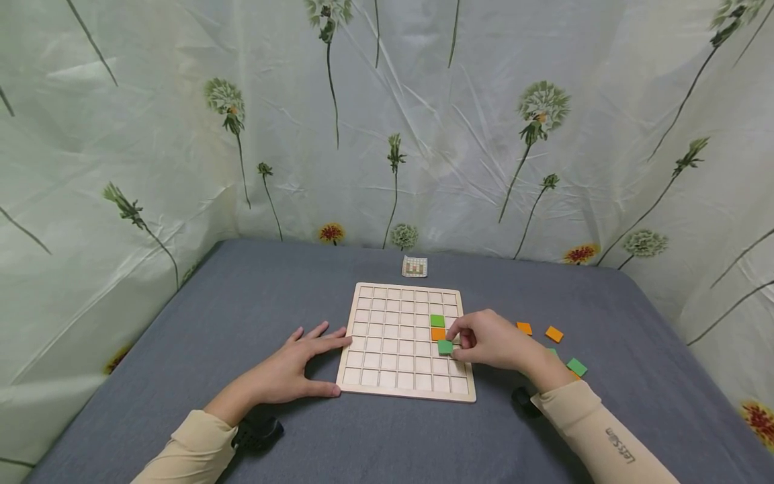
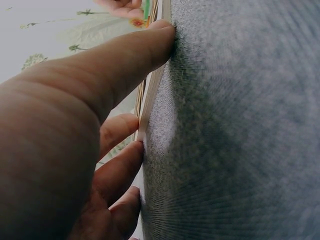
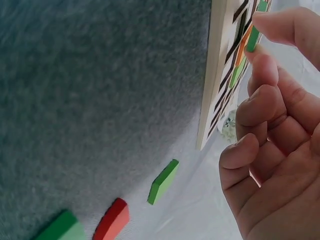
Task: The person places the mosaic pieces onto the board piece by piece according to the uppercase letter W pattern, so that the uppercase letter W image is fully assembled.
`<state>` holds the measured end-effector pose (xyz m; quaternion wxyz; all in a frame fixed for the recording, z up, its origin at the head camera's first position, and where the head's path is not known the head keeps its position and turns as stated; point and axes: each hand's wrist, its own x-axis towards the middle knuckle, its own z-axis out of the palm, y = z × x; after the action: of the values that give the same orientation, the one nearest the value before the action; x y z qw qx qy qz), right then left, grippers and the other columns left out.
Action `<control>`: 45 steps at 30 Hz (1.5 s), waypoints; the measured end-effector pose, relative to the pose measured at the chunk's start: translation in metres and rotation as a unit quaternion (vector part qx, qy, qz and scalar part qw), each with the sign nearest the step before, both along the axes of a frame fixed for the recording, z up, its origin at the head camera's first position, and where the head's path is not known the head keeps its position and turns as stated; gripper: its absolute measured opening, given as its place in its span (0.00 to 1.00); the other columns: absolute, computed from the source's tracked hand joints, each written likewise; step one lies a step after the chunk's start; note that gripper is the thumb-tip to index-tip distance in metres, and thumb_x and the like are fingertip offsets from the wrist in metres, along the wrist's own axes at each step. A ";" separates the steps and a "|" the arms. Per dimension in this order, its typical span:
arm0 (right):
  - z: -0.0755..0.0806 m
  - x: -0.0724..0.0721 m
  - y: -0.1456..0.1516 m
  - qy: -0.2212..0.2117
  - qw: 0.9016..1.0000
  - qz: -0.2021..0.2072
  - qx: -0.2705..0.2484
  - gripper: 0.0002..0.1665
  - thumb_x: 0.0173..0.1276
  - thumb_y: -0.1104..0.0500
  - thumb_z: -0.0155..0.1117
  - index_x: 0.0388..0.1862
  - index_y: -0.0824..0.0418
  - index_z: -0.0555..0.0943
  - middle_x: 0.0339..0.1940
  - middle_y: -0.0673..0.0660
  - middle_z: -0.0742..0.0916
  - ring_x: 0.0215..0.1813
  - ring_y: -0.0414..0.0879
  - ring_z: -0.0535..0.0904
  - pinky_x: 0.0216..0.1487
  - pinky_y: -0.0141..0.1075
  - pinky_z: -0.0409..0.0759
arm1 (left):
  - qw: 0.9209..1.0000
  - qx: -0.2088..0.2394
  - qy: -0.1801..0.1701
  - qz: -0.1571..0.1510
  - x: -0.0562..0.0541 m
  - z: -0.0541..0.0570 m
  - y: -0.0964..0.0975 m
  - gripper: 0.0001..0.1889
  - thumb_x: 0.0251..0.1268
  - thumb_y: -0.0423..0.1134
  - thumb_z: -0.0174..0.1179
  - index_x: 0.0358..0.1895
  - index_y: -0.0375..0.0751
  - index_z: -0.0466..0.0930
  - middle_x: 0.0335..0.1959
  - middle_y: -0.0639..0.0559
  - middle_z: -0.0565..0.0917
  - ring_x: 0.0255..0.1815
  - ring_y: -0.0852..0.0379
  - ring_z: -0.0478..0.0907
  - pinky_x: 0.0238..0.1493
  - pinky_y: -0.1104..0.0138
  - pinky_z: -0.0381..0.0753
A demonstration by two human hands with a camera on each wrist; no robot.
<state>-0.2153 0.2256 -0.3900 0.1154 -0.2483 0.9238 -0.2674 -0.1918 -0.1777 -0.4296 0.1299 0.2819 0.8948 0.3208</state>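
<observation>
Held tile: A green tile (image 1: 445, 347) is pinched by the right hand (image 1: 491, 341), caught at its right side in the head view between the tips of thumb and index finger, with most of its face left uncovered.
Right fingers: The thumb and index finger are parted only by the tile; the other fingers are seen curled toward the palm in the right wrist view.
Tile's place: The tile is held over the right part of a wooden grid board (image 1: 396, 391), just nearer than an orange tile (image 1: 438, 334) and slightly to its right; whether it is seated in a square cannot be told.
Left fingers: Nothing is gripped by the left hand (image 1: 289, 368); its fingers are spread, with the board's left edge touched by fingertips and thumb.
Board: A light green tile (image 1: 437, 320) is set just beyond the orange one.
Worktop: Loose orange and green tiles (image 1: 577, 366) are scattered on the grey worktop (image 1: 290, 282) near the right forearm; a small patterned card (image 1: 414, 267) is placed beyond the board.
</observation>
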 end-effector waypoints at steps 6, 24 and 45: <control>-0.001 0.000 -0.005 0.012 1.000 0.004 0.011 0.08 0.66 0.61 0.75 0.44 0.58 0.88 0.23 0.43 0.78 0.25 0.34 0.70 0.33 0.28 0.70 | 1.000 -0.001 0.001 0.000 0.000 0.001 0.000 0.45 0.61 0.62 0.77 0.81 0.57 0.72 0.86 0.51 0.66 0.90 0.33 0.49 0.82 0.25 0.37; -0.001 0.003 -0.012 0.029 0.999 0.002 0.028 0.08 0.66 0.59 0.79 0.43 0.55 0.91 0.22 0.42 0.78 0.25 0.33 0.69 0.29 0.28 0.66 | 1.000 0.001 0.006 -0.001 0.001 0.000 0.000 0.45 0.61 0.62 0.77 0.81 0.57 0.72 0.86 0.50 0.66 0.90 0.33 0.50 0.82 0.25 0.38; -0.001 0.003 -0.011 0.029 0.999 0.002 0.030 0.10 0.66 0.56 0.81 0.44 0.52 0.90 0.24 0.43 0.79 0.25 0.33 0.70 0.28 0.28 0.67 | 1.000 0.004 0.007 -0.001 0.001 0.001 0.000 0.45 0.61 0.62 0.77 0.80 0.55 0.73 0.86 0.50 0.66 0.90 0.32 0.50 0.81 0.24 0.38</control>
<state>-0.2125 0.2146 -0.3910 0.0962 -0.2547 0.9337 -0.2324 -0.1905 -0.1773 -0.4285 0.1229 0.2855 0.8942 0.3221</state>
